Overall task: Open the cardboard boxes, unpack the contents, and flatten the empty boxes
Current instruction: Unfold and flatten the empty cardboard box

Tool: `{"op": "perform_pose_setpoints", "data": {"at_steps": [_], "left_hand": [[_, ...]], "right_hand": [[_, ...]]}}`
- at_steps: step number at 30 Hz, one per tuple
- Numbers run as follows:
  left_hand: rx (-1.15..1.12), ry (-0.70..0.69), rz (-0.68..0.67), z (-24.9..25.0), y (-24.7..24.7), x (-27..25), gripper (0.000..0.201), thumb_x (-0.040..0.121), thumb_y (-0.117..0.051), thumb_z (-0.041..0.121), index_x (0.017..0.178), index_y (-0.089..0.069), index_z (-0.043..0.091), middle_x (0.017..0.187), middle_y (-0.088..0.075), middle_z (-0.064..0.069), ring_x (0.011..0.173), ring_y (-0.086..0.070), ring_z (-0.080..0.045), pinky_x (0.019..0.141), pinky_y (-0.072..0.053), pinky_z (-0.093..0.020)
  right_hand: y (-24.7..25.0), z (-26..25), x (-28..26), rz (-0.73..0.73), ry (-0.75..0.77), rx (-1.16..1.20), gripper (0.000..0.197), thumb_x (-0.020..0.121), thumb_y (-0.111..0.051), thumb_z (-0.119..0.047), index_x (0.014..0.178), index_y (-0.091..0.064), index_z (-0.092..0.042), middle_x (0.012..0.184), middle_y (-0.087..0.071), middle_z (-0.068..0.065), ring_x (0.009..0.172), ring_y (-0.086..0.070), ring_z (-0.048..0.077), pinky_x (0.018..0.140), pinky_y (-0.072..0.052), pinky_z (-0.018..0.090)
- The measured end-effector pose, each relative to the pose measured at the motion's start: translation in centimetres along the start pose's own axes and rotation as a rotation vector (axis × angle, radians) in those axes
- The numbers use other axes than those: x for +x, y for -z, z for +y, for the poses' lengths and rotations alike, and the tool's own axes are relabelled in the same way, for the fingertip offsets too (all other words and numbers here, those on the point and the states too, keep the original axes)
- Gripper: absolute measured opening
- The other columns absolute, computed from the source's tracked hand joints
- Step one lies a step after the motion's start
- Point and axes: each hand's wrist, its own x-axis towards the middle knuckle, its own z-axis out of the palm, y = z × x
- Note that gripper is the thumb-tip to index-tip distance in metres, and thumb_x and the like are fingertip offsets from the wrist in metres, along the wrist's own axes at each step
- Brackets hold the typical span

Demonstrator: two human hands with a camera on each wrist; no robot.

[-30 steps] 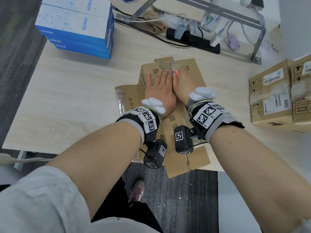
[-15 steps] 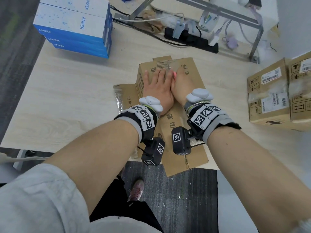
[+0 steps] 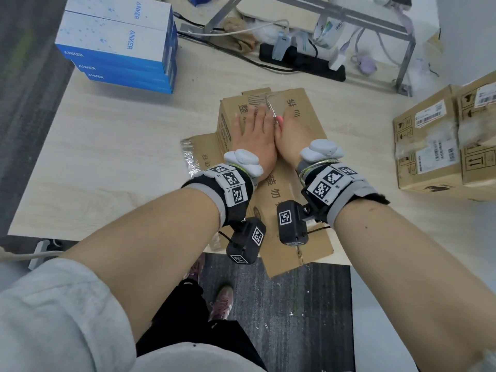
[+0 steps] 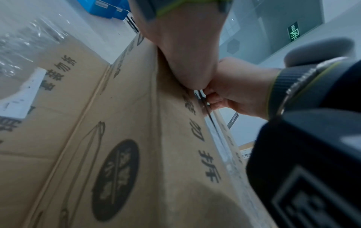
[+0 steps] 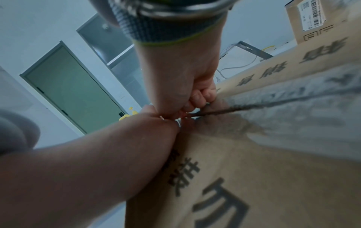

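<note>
Head view, both hands (image 3: 271, 142) unmoved on cardboard box (image 3: 303, 183), framing slightly shifted

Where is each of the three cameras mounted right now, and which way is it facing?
Head: worn high, looks forward and down at the cardboard box on the table; shows both forearms, left hand, right hand, feet.
Left wrist: low under the left wrist, looks along the box top; shows the left palm heel and the right hand's curled fingers.
Right wrist: low under the right wrist, looks along the taped seam; shows right fingers and the left forearm.
Shared: both wrist views show the same box and both hands.
</note>
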Motion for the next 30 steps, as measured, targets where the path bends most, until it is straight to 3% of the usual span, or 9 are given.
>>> {"op": "perform_pose_setpoints", "data": {"at_steps": [2,10,15,22,27,30], "left_hand": [[0.007,-0.022,-0.033,0.4,-0.2,-0.3,0.051,0.103,-0.017,0.023,0.152,-0.012,0.011,0.16,-0.013,-0.003,0.148,-0.003,-0.021,0.118,0.007,-0.049],[0.015,-0.019,0.014,0.3,-0.6,-0.5,0.049,0.104,-0.02,0.031,0.149,-0.026,0.014,0.157,-0.025,-0.003,0.148,-0.011,-0.022,0.117,0.005,-0.05],[0.044,0.003,-0.024,0.8,-0.1,-0.9,0.05,0.105,-0.016,0.03,0.151,-0.02,0.011,0.16,-0.016,-0.004,0.148,-0.005,-0.021,0.118,0.005,-0.049],[0.105,-0.004,-0.03,1.4,-0.8,-2.4,0.05,0.103,-0.012,0.026,0.151,-0.019,0.012,0.16,-0.015,-0.005,0.148,-0.004,-0.022,0.118,0.004,-0.05],[0.082,-0.018,-0.032,1.4,-0.7,-2.2,0.049,0.104,-0.013,0.028,0.149,-0.024,0.011,0.159,-0.017,-0.006,0.148,-0.006,-0.022,0.118,0.004,-0.05],[0.077,-0.002,-0.025,1.3,-0.9,-2.1,0.05,0.104,-0.014,0.029,0.149,-0.026,0.01,0.159,-0.02,-0.006,0.148,-0.008,-0.022,0.118,0.003,-0.05]], "right_hand": [[0.2,0.3,0.0,-0.005,-0.015,0.001,0.025,0.102,-0.032,-0.025,0.115,-0.044,-0.008,0.088,-0.056,0.008,0.069,-0.048,0.024,0.063,-0.032,0.032],[-0.2,1.2,-1.2,-0.002,0.016,-0.007,0.026,0.101,-0.035,-0.024,0.116,-0.045,-0.005,0.099,-0.062,0.016,0.075,-0.052,0.027,0.064,-0.034,0.031],[-0.3,1.0,-1.7,0.006,-0.024,0.015,0.027,0.101,-0.034,-0.024,0.117,-0.044,-0.005,0.099,-0.063,0.017,0.081,-0.059,0.033,0.064,-0.035,0.033],[0.0,1.1,-2.0,0.001,0.004,-0.02,0.03,0.102,-0.032,-0.027,0.119,-0.043,-0.005,0.099,-0.062,0.014,0.074,-0.05,0.023,0.066,-0.034,0.031],[-0.2,1.2,-2.3,0.019,-0.002,-0.038,0.03,0.103,-0.032,-0.026,0.12,-0.044,-0.004,0.104,-0.063,0.016,0.09,-0.061,0.031,0.068,-0.035,0.031],[-0.3,1.6,-2.5,-0.033,-0.025,0.051,0.029,0.102,-0.033,-0.026,0.118,-0.042,-0.004,0.099,-0.064,0.017,0.085,-0.061,0.034,0.065,-0.037,0.033]]}}
